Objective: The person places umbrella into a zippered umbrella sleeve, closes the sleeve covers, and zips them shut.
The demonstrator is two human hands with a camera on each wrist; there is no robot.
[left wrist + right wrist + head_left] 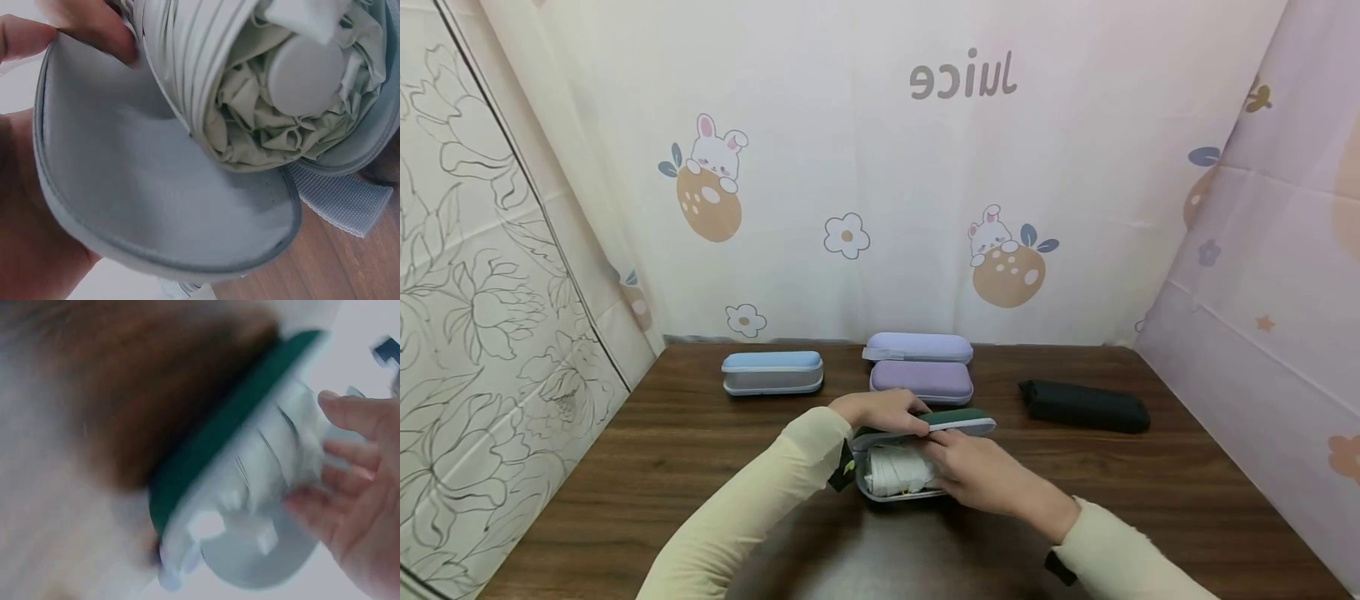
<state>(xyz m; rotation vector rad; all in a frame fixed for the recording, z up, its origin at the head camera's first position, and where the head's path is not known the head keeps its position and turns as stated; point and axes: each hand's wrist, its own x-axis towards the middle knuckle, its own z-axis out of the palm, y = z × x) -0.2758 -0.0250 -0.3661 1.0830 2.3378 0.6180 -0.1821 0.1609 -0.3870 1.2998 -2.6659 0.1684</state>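
A zippered hard case with a dark green lid and grey lining stands unzipped before me, its lid raised. Inside lies a folded umbrella of pale grey-green pleated fabric; its round white end shows in the left wrist view. My left hand grips the lid's edge, fingers over the rim, with the grey inner lid tilted up beside the umbrella. At the case's right end is my right hand, its fingers fairly straight and against the umbrella. Motion blurs the right wrist view.
Two purple cases, a lavender one and a darker one, lie behind the green case. A light blue case sits at the back left, a black rolled bundle at the right. Curtains surround the wooden table.
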